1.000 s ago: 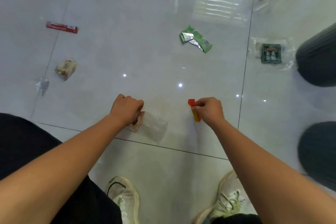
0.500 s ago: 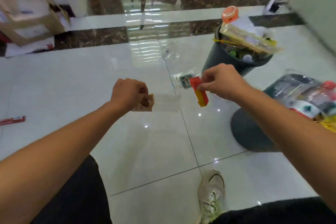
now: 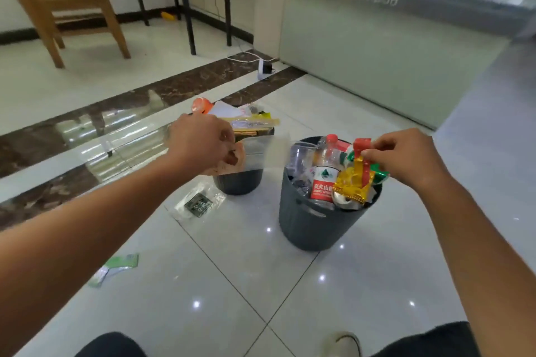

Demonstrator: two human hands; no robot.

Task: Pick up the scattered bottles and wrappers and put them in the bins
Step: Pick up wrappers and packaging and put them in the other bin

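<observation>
My left hand point(image 3: 201, 140) grips a clear plastic wrapper with a tan end point(image 3: 261, 153), held in front of the far dark bin point(image 3: 237, 182), which is heaped with wrappers. My right hand point(image 3: 406, 156) pinches a small red and yellow wrapper point(image 3: 364, 164) above the near dark grey bin point(image 3: 313, 223). That bin is full of bottles, among them one with a red label point(image 3: 323, 182). On the floor lie a clear wrapper with a dark green label point(image 3: 198, 204) and a green wrapper point(image 3: 116, 266).
A wooden chair point(image 3: 66, 6) stands at the back left beside black metal legs point(image 3: 190, 3). A pale green cabinet point(image 3: 391, 46) fills the back right, with a power strip point(image 3: 264, 68) on the floor near it. My shoe point(image 3: 342, 343) is at the bottom edge.
I have risen from the floor and turned toward the bins, carrying both wrappers. Both hands now hover at the bins instead of low over the tiles.
</observation>
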